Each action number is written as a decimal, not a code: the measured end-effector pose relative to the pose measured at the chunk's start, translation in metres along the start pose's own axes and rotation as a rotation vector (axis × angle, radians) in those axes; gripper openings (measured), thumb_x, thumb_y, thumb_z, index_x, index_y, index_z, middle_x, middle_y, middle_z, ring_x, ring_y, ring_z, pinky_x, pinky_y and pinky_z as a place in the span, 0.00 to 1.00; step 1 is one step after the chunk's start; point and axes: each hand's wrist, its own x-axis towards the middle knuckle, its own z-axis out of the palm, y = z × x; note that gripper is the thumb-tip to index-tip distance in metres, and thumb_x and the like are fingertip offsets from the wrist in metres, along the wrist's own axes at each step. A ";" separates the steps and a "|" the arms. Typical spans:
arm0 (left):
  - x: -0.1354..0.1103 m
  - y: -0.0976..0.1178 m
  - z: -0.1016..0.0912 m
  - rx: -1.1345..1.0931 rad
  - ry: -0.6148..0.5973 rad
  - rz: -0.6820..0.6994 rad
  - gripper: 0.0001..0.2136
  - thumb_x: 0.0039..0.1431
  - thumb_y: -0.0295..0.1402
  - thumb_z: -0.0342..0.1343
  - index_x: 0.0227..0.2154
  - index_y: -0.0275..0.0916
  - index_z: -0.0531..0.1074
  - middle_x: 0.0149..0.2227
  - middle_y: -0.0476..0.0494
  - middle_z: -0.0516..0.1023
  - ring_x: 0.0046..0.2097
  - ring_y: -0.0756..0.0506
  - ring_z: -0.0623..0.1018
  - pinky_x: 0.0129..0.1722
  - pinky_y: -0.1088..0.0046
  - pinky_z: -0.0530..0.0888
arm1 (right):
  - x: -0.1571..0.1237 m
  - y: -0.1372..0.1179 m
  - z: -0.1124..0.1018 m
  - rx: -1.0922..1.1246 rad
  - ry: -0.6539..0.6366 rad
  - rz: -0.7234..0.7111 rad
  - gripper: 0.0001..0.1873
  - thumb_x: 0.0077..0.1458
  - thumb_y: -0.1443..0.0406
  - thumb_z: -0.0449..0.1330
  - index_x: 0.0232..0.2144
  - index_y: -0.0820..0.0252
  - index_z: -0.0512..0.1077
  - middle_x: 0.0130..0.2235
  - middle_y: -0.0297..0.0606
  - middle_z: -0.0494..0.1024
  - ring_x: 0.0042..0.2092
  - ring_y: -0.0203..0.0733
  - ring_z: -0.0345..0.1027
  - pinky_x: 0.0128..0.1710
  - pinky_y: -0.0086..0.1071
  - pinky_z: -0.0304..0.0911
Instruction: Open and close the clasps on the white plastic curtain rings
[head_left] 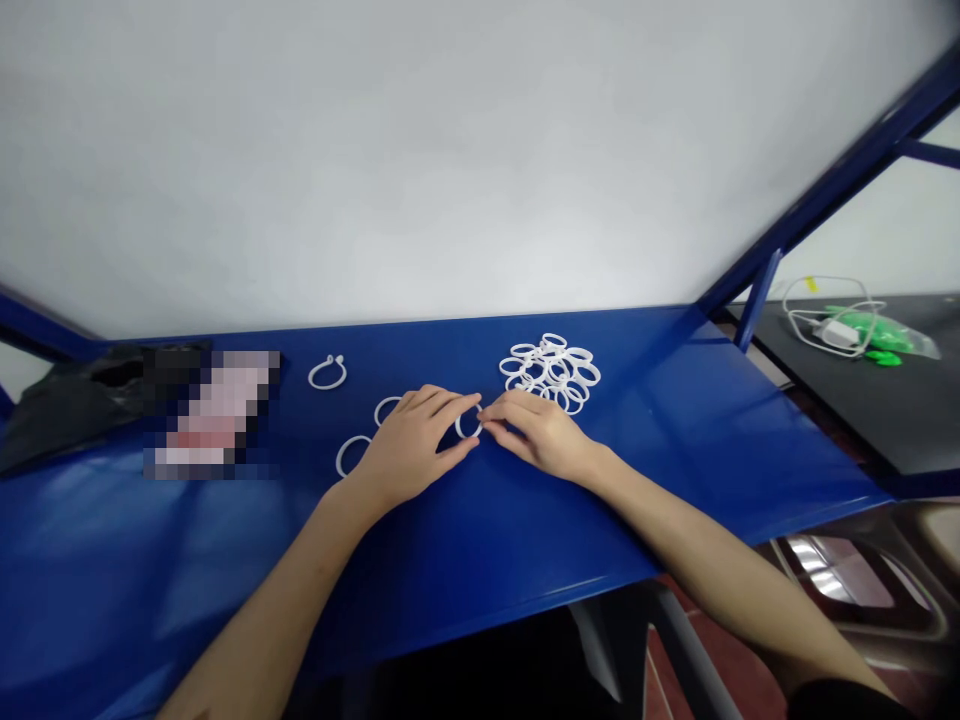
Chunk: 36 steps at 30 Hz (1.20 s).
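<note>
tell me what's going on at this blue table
A person is handling a white ring with both hands: the left hand and right hand meet around it above the blue table. A pile of similar rings lies beyond the right hand. Two rings show partly behind the left hand, and a knobbed ring lies farther left.

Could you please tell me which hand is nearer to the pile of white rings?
Right. The right hand is close by, on the near side of the pile of white rings; the left hand is farther off, to its left.
</note>
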 end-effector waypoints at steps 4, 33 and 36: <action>0.000 0.000 0.001 0.014 0.029 0.054 0.15 0.67 0.37 0.55 0.53 0.41 0.73 0.49 0.41 0.80 0.51 0.40 0.75 0.51 0.59 0.71 | 0.000 -0.001 -0.001 0.018 -0.039 -0.019 0.08 0.69 0.67 0.53 0.45 0.62 0.72 0.39 0.43 0.78 0.41 0.41 0.73 0.41 0.36 0.73; -0.005 -0.015 -0.023 0.434 -0.257 -0.493 0.24 0.65 0.41 0.44 0.58 0.34 0.69 0.52 0.30 0.74 0.55 0.31 0.73 0.52 0.52 0.69 | -0.007 0.068 -0.028 -0.639 0.356 0.672 0.11 0.64 0.60 0.55 0.38 0.57 0.77 0.40 0.41 0.80 0.44 0.50 0.68 0.43 0.39 0.63; -0.004 -0.014 -0.022 0.421 -0.232 -0.473 0.23 0.65 0.39 0.44 0.58 0.34 0.69 0.51 0.30 0.75 0.54 0.31 0.73 0.52 0.52 0.70 | -0.005 0.064 -0.029 -0.647 0.350 0.655 0.13 0.64 0.60 0.55 0.38 0.57 0.78 0.41 0.42 0.80 0.45 0.50 0.68 0.45 0.40 0.63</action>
